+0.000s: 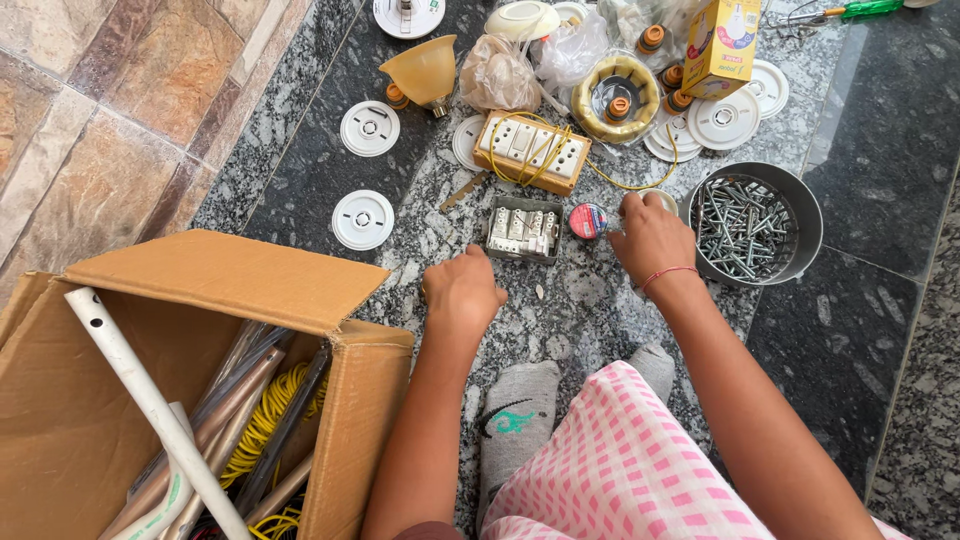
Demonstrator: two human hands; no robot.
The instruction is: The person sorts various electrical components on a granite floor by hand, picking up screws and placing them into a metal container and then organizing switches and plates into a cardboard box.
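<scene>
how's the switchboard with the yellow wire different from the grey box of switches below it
The switchboard has a tan frame, lies tilted and has yellow wire looped over it; the grey box lies squarer and bare of wire. The switchboard is wider. The right hand and left hand touch neither. Both hold white switches.

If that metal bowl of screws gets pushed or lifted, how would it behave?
The metal bowl is probably heavy for its size, being heaped with screws. It would likely slide on the polished stone floor rather than tip. Tilted, the loose screws may spill.
</scene>
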